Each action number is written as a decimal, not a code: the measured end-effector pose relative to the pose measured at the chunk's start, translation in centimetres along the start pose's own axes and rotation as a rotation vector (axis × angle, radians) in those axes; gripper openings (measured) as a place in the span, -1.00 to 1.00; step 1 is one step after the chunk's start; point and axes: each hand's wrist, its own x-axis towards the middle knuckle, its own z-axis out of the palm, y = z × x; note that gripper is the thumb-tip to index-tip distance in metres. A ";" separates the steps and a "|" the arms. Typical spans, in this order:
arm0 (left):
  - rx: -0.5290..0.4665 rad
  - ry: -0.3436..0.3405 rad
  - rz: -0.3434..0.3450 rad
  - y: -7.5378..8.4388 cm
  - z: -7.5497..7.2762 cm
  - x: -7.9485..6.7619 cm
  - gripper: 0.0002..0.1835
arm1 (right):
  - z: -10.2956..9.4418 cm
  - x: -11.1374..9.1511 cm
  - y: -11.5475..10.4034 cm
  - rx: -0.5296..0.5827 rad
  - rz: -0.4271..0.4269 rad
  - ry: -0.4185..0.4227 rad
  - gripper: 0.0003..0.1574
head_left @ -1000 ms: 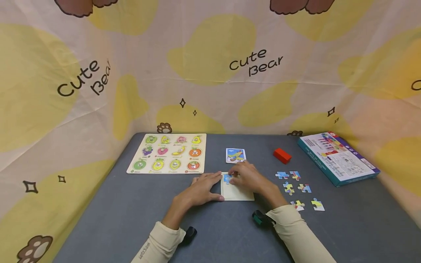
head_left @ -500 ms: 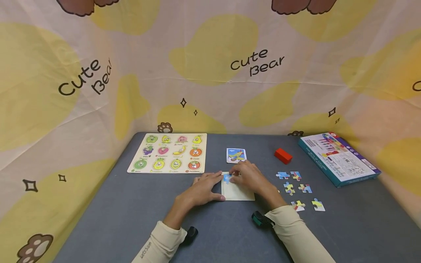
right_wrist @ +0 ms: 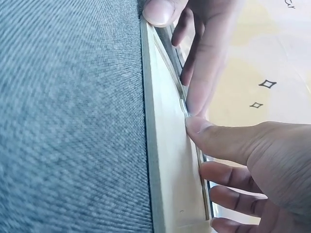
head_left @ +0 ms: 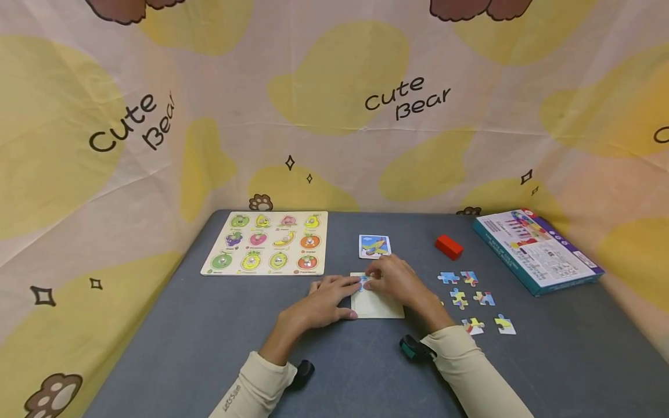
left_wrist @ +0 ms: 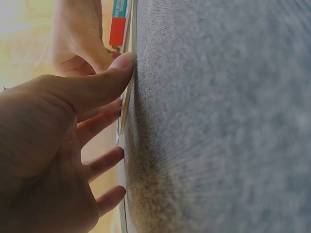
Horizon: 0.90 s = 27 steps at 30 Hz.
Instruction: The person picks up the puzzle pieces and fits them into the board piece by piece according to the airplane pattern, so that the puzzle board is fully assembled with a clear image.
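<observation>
A pale wooden puzzle board [head_left: 380,306] lies on the table between the hands. At its far left corner sits a blue jigsaw piece [head_left: 363,283], mostly covered by fingertips. My right hand [head_left: 395,283] pinches this piece with curled thumb and fingers. My left hand [head_left: 324,302] spans the board's left side, thumb at the near corner and index fingertip beside the piece. In the left wrist view the thumb [left_wrist: 112,77] rests on the board's edge, the other fingers spread. The right wrist view shows the right thumb [right_wrist: 214,138] next to the left index fingertip.
A plane picture card [head_left: 374,247] lies beyond the board. Several loose jigsaw pieces [head_left: 459,298] lie to the right, near a red block [head_left: 449,247] and a teal-edged box [head_left: 538,249]. A fruit board [head_left: 266,244] lies at the back left.
The left index fingertip has slid right onto the blue piece's area, covering more of it. The right hand stays nearly still at the board's far side.
</observation>
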 end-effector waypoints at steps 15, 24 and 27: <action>0.035 -0.009 -0.023 -0.2 0.2 -0.2 -0.23 | -2.7 -1.7 1.9 0.121 0.016 -0.057 -0.70; 0.032 0.008 -0.015 -0.1 0.1 -0.2 -0.24 | -4.9 -4.5 4.4 0.061 0.048 -0.039 -0.63; 0.030 0.014 -0.008 0.0 0.0 -0.3 -0.24 | -5.5 -5.4 5.3 0.053 0.071 -0.031 -0.61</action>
